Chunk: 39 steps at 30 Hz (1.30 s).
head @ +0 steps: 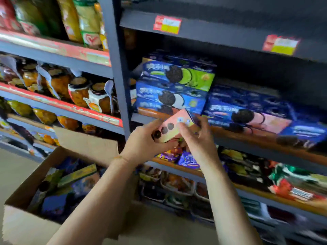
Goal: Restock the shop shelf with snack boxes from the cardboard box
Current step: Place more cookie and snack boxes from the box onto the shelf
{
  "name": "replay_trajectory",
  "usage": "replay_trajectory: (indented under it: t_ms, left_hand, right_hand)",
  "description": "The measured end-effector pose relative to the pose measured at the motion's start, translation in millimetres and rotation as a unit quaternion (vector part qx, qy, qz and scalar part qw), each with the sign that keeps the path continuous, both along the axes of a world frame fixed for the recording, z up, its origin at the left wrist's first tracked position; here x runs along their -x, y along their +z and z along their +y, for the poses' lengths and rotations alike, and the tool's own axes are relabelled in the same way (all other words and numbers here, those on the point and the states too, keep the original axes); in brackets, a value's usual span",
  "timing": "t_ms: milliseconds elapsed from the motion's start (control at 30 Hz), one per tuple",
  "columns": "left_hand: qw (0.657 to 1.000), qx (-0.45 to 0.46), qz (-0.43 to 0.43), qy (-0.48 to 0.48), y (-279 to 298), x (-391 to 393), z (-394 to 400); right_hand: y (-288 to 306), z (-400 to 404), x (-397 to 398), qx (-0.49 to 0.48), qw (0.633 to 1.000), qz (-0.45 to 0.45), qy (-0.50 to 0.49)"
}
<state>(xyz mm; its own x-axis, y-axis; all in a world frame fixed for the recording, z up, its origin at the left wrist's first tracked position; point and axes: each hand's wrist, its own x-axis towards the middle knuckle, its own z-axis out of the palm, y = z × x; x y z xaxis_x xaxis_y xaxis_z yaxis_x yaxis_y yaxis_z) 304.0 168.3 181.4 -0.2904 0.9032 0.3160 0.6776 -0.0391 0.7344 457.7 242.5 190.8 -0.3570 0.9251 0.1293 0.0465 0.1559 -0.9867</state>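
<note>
I hold a pink and yellow snack box (172, 125) printed with dark cookies in front of the shop shelf (247, 137). My left hand (146, 142) grips its lower left end and my right hand (196, 138) grips its right side. Just behind it, blue cookie boxes (174, 85) are stacked on the shelf, with more blue and pink cookie boxes (251, 110) lying to the right. The open cardboard box (21, 225) stands at the lower left and holds several more snack boxes (70, 183).
Jars of preserved fruit (79, 92) and bagged snacks (85, 22) fill the left shelving unit. A dark upright post (118, 68) divides the two units. Wrapped sweets (265, 174) crowd the lower right shelves. Price labels (167, 24) hang on the shelf edge above.
</note>
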Motion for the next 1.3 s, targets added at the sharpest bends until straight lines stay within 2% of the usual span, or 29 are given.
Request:
replay_trajectory:
  t_ms: [100, 233, 333, 400, 467, 533, 600, 633, 700, 867, 1033, 1300]
  left_hand:
    - [0.992, -0.018, 0.128, 0.0, 32.3, -35.8, 17.8]
    - [0.968, -0.097, 0.233, -0.001, 62.6, -61.0, 35.3]
    - [0.946, -0.117, 0.301, -0.006, 81.7, -65.2, 44.9]
    - [0.929, -0.125, 0.349, -0.008, 94.4, -63.9, 52.0]
    - [0.906, -0.142, 0.4, -0.008, 106.6, -65.1, 60.8]
    - [0.881, -0.162, 0.443, -0.021, 114.6, -72.2, 71.8]
    - [0.862, -0.184, 0.472, -0.032, 117.6, -85.3, 82.6]
    - [0.855, -0.199, 0.477, -0.033, 117.5, -91.7, 87.5]
    - [0.854, -0.228, 0.468, -0.025, 115.6, -102.4, 94.8]
    - [0.892, -0.246, 0.376, 0.054, 94.6, -108.7, 101.9]
    - [0.929, -0.122, 0.337, 0.096, 77.1, -98.0, 118.7]
    - [0.936, -0.02, 0.338, 0.092, 79.2, -80.6, 145.5]
  right_hand:
    - [17.4, 11.6, -43.4, -0.011, 0.998, 0.055, -0.029]
    - [41.2, 22.3, -82.3, 0.009, 0.987, 0.141, -0.08]
    - [53.3, 27.7, -104.1, 0.008, 0.989, 0.139, -0.042]
    - [58.8, 29.9, -120.5, -0.058, 0.996, 0.069, -0.011]
    - [63.2, 35.2, -137.6, -0.151, 0.987, -0.046, -0.026]
    - [69.1, 42.0, -153.0, -0.259, 0.947, -0.167, -0.084]
    - [75.0, 47.1, -162.8, -0.344, 0.898, -0.246, -0.122]
    - [79.6, 47.6, -166.4, -0.354, 0.888, -0.263, -0.13]
    - [83.9, 52.4, -175.6, -0.347, 0.891, -0.257, -0.141]
    - [92.3, 71.7, -205.9, -0.313, 0.893, -0.265, -0.184]
    - [104.6, 101.2, -217.7, -0.256, 0.879, -0.336, -0.22]
    - [115.7, 140.5, -192.1, -0.204, 0.874, -0.405, -0.173]
